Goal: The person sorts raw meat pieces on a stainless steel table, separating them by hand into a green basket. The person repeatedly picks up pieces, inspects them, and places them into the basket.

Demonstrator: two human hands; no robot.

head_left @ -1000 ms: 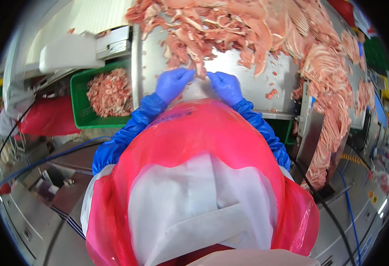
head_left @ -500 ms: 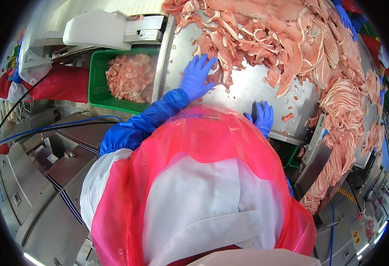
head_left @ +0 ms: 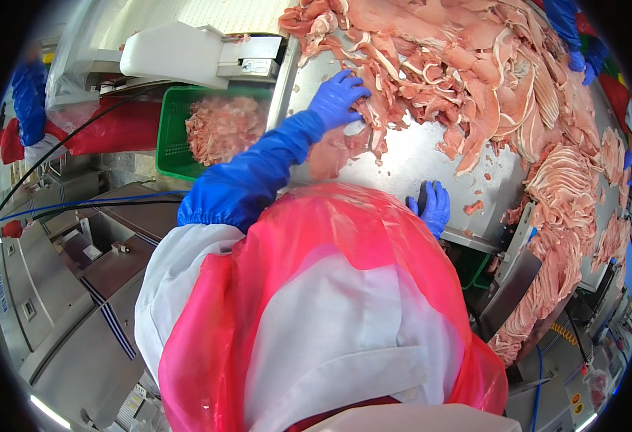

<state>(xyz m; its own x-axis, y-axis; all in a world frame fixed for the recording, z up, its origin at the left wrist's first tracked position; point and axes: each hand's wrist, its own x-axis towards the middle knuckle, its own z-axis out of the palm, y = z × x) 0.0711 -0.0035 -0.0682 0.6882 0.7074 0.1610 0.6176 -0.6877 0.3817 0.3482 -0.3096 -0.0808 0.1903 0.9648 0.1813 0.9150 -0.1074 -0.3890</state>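
Observation:
My left hand [head_left: 339,97], in a blue glove and blue sleeve, reaches forward and closes its fingers on a strip of raw pink meat [head_left: 373,97] at the near edge of a big meat pile [head_left: 467,57]. A flat slice [head_left: 334,150] lies just below that hand. My right hand [head_left: 432,206], also blue-gloved, rests flat on the steel table [head_left: 409,162] near its front edge, holding nothing. My red plastic apron over white clothing fills the lower middle and hides my right forearm.
A green crate [head_left: 172,147] with cut meat stands left of the table, under a white machine housing [head_left: 172,54]. More sliced meat [head_left: 568,180] runs down a conveyor at right. Other people's blue sleeves show at top right [head_left: 571,32] and far left [head_left: 24,90]. Steel cabinets lie lower left.
Both hands were together pulling at meat a second ago. My left hand has since reached farther forward into the pile, and my right hand dropped back to the table's front edge.

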